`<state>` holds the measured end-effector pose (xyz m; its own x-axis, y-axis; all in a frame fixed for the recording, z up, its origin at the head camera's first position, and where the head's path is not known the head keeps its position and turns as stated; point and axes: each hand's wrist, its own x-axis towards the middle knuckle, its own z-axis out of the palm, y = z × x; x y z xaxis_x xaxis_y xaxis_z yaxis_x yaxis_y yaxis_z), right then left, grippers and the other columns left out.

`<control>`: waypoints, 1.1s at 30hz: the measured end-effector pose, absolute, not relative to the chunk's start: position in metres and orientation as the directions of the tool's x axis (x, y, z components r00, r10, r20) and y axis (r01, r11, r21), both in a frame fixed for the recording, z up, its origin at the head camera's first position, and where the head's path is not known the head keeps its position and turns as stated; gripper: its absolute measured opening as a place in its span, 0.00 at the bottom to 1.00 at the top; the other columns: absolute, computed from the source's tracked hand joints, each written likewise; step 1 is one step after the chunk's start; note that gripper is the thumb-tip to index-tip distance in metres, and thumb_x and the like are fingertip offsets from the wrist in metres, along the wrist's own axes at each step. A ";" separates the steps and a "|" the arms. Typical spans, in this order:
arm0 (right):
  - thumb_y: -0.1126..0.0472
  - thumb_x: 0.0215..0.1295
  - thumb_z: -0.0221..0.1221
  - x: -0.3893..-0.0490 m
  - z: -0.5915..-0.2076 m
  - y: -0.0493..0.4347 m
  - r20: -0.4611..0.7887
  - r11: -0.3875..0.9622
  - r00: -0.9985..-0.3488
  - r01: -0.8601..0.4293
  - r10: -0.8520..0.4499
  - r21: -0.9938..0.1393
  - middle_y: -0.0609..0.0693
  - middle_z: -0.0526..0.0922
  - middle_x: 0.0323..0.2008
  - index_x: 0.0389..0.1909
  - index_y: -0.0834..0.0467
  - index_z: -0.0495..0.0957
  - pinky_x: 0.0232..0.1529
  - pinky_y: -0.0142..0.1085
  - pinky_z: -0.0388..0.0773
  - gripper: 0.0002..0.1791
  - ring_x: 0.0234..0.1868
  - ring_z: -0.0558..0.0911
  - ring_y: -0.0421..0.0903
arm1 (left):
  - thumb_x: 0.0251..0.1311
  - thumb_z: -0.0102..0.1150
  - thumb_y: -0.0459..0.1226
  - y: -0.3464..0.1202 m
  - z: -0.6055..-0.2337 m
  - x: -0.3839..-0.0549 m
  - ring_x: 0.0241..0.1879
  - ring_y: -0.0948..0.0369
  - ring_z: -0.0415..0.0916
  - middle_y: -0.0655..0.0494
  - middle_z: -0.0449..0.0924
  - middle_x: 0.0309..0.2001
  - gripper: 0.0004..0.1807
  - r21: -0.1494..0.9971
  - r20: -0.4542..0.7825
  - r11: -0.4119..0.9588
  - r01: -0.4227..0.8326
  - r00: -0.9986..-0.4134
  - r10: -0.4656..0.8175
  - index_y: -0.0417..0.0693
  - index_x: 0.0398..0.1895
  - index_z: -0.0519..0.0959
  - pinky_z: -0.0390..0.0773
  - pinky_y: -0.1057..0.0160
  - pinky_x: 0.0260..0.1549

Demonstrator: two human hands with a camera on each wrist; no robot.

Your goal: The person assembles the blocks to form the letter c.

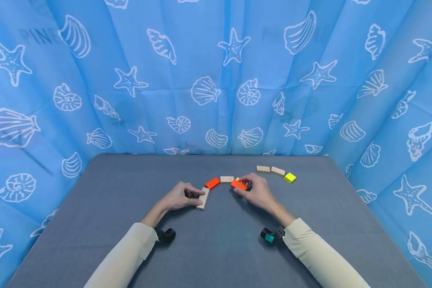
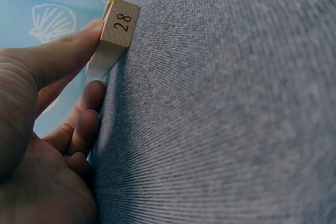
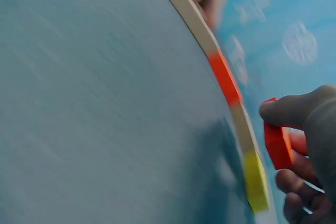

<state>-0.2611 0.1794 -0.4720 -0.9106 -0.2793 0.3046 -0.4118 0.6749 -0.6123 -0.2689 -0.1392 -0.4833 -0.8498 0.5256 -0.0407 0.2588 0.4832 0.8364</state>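
Observation:
My left hand (image 1: 178,197) has its thumb and index finger on a plain wooden block (image 1: 204,197), whose end, marked 28, faces the left wrist view. This block lies flat on the table, meeting a red-orange block (image 1: 213,183) at its far end. Beyond that, a second plain block (image 1: 227,179) and a yellow block (image 3: 255,182) carry the curved row on to the right. Between thumb and fingers my right hand (image 1: 260,193) pinches another red-orange block (image 3: 277,142), raised above the table near the yellow one. The head view mostly hides that yellow block behind the hand.
Farther back on the right lie two more plain blocks (image 1: 263,169) and a yellow block (image 1: 290,178). A grey cloth covers the table (image 1: 223,248). Behind and beside it hangs a blue shell-patterned curtain (image 1: 216,120). Dark devices sit at both wrists.

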 end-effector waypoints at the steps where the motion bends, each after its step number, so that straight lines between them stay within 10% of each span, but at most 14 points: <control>1: 0.58 0.58 0.75 -0.254 -0.473 0.175 0.282 0.662 -0.911 -0.412 -0.301 -0.625 0.49 0.81 0.37 0.46 0.61 0.85 0.37 0.38 0.74 0.18 0.35 0.77 0.46 | 0.59 0.74 0.39 -0.139 -0.483 -0.269 0.31 0.57 0.66 0.57 0.81 0.36 0.19 0.834 -0.040 0.486 0.262 -0.850 0.526 0.48 0.54 0.87 0.65 0.62 0.30; 33: 0.43 0.52 0.76 -0.200 -0.493 0.098 0.206 0.604 -0.859 -0.482 -0.468 -0.635 0.37 0.74 0.21 0.39 0.52 0.86 0.35 0.34 0.67 0.20 0.28 0.71 0.36 | 0.58 0.74 0.39 -0.138 -0.486 -0.269 0.30 0.59 0.67 0.60 0.82 0.34 0.19 0.821 -0.012 0.491 0.291 -0.851 0.525 0.50 0.54 0.87 0.66 0.63 0.29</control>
